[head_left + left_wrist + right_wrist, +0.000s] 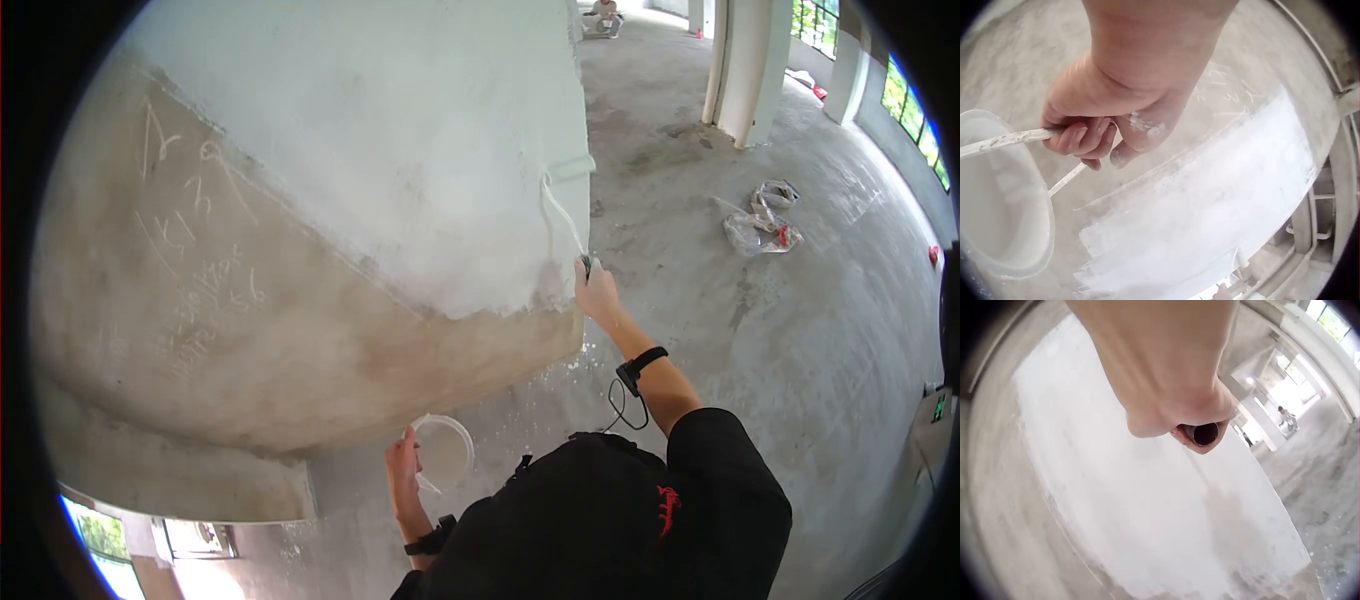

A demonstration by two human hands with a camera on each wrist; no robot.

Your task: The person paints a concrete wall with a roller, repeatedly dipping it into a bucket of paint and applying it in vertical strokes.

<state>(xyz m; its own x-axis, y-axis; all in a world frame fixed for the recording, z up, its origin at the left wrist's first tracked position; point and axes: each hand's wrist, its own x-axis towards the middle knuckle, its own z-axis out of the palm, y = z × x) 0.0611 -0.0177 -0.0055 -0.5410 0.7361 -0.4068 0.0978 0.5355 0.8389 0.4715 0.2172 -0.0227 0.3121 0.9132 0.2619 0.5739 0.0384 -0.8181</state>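
My right hand (pixel 598 295) grips the handle of a paint roller (pixel 560 212). The roller's sleeve lies against the white-painted wall (pixel 400 130), right at its right-hand edge. In the right wrist view the hollow end of the roller handle (pixel 1205 433) pokes out of the fist. Lower down, my left hand (pixel 403 460) holds a white bucket (pixel 468 445) by its handle. Its fingers curl round that paint-smeared bucket handle (pixel 1010 140) in the left wrist view, where the bucket hangs tilted towards the camera. White paint smears mark the left hand near the thumb.
Bare brownish wall (pixel 330 370) with chalk writing lies below and left of the paint. Right of the wall edge stretches a concrete floor (pixel 680 330) with white drips. Plastic bags (pixel 765 230) lie there, a pillar (pixel 745 80) stands behind, and a person (pixel 605 12) is far off.
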